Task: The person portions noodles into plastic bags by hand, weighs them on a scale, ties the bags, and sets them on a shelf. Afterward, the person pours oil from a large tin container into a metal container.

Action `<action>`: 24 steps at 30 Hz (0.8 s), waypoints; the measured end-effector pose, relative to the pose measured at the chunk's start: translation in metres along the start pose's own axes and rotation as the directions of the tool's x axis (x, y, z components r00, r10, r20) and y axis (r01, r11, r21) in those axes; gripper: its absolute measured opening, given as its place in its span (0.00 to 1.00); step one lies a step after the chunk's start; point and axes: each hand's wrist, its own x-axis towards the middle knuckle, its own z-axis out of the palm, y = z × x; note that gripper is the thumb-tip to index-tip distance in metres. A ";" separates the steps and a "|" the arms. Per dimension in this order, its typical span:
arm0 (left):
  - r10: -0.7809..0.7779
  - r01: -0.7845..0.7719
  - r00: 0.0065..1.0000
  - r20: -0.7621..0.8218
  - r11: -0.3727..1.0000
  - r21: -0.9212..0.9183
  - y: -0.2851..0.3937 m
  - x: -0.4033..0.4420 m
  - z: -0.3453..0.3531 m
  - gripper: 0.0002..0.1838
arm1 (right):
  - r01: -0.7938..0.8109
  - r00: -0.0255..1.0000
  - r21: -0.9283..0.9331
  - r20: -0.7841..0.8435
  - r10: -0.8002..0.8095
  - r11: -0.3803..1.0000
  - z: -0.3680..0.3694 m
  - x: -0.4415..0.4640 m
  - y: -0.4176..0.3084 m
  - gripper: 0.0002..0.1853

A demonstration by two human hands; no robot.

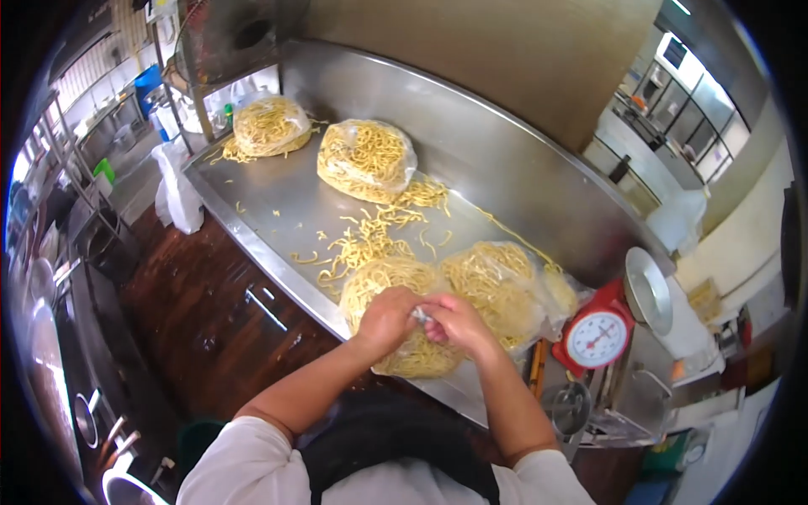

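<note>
Head view: pinched noodle bag (418, 359) by its neck (419, 315) in fingers (439, 312) of left hand (390, 322) and right hand (457, 322), near edge of counter (282, 244); likely needed a snug grip clear of noodles (376, 278).

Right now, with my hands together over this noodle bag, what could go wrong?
If your left hand or right hand loosens, the front noodle bag might slip open and spill. It sits by the near rim of the metal tray, so a hard tug could drag it over. Loose noodles lie just beyond it and may get squashed if it shifts.
</note>
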 end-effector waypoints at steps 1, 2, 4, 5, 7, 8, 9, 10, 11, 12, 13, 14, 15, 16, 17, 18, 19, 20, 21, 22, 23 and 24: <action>-0.040 0.040 0.999 0.014 0.999 0.000 -0.001 0.001 0.001 0.12 | 0.039 0.999 0.022 -0.022 -0.038 0.999 0.003 -0.003 -0.003 0.13; -0.080 0.080 0.996 0.027 0.997 0.002 -0.003 0.002 0.002 0.11 | 0.078 0.996 0.042 -0.044 -0.076 0.996 0.006 -0.006 -0.006 0.14; -0.113 0.127 0.982 0.154 0.988 -0.089 -0.009 0.005 0.000 0.10 | 0.156 0.986 0.017 -0.059 -0.155 0.988 0.008 -0.004 -0.003 0.15; -0.110 0.143 0.969 0.222 0.980 -0.140 -0.011 0.008 -0.005 0.09 | 0.195 0.979 -0.026 -0.050 -0.196 0.981 0.009 0.002 0.005 0.15; -0.102 0.155 0.951 0.292 0.974 -0.167 0.004 0.016 -0.023 0.08 | 0.379 0.915 -0.152 -0.087 -0.395 0.913 0.020 0.009 0.019 0.15; -0.098 0.108 0.966 0.241 0.994 -0.032 0.000 0.018 -0.026 0.10 | 0.397 0.884 -0.258 -0.152 -0.443 0.881 0.015 0.016 0.035 0.16; -0.090 0.071 0.978 0.187 0.992 0.107 -0.008 0.017 -0.034 0.12 | 0.402 0.845 -0.363 -0.206 -0.493 0.841 0.005 0.029 0.057 0.16; -0.079 0.042 0.987 0.139 0.968 0.248 -0.016 0.016 -0.044 0.13 | 0.394 0.802 -0.460 -0.251 -0.542 0.796 0.002 0.030 0.060 0.17; 0.018 -0.058 0.988 0.156 0.966 0.252 -0.021 0.019 -0.056 0.15 | 0.348 0.848 -0.326 -0.290 -0.444 0.879 -0.002 0.029 0.061 0.19; 0.028 -0.080 0.980 0.199 0.962 0.260 -0.021 0.018 -0.057 0.15 | 0.318 0.848 -0.416 -0.277 -0.452 0.852 0.000 0.023 0.055 0.19; 0.039 -0.105 0.970 0.241 0.957 0.269 -0.021 0.016 -0.057 0.15 | 0.289 0.846 -0.501 -0.264 -0.463 0.815 0.002 0.018 0.048 0.19; 0.048 -0.132 0.955 0.293 0.953 0.274 -0.021 0.013 -0.056 0.14 | 0.253 0.846 -0.576 -0.257 -0.467 0.777 0.006 0.011 0.044 0.19; -0.138 0.160 0.937 0.321 0.986 -0.044 -0.023 0.009 -0.048 0.13 | 0.244 0.874 -0.595 -0.207 -0.439 0.766 0.008 0.002 0.037 0.18; -0.296 0.440 0.869 0.397 0.829 -0.344 -0.026 0.006 -0.033 0.12 | 0.235 0.901 -0.621 -0.149 -0.407 0.748 0.008 -0.008 0.030 0.17; -0.396 0.643 0.765 0.508 0.510 -0.571 -0.027 0.006 -0.021 0.12 | 0.231 0.924 -0.649 -0.087 -0.372 0.725 0.008 -0.016 0.023 0.16; -0.435 0.658 0.751 0.496 0.436 -0.614 -0.019 0.010 -0.016 0.10 | 0.324 0.886 -0.632 -0.060 -0.460 0.705 0.010 -0.023 0.018 0.14; -0.477 0.663 0.736 0.481 0.361 -0.656 -0.010 0.015 -0.015 0.10 | 0.419 0.838 -0.608 -0.028 -0.546 0.674 0.014 -0.029 0.015 0.11; -0.520 0.656 0.718 0.463 0.285 -0.698 -0.005 0.020 -0.013 0.09 | 0.513 0.780 -0.579 0.006 -0.626 0.634 0.016 -0.029 0.011 0.09; -0.514 0.600 0.785 0.346 0.493 -0.630 -0.006 0.019 -0.006 0.09 | 0.595 0.661 -0.612 0.005 -0.751 0.520 0.016 -0.024 0.008 0.07; -0.481 0.529 0.844 0.236 0.674 -0.516 -0.010 0.015 0.005 0.10 | 0.658 0.521 -0.640 0.007 -0.853 0.397 0.014 -0.019 0.005 0.06; -0.424 0.445 0.895 0.140 0.819 -0.363 -0.013 0.011 0.011 0.10 | 0.699 0.364 -0.663 0.011 -0.931 0.266 0.013 -0.013 0.001 0.06; -0.377 0.409 0.911 0.169 0.876 -0.256 -0.009 0.011 0.007 0.11 | 0.681 0.366 -0.686 0.016 -0.931 0.256 0.010 -0.008 0.003 0.06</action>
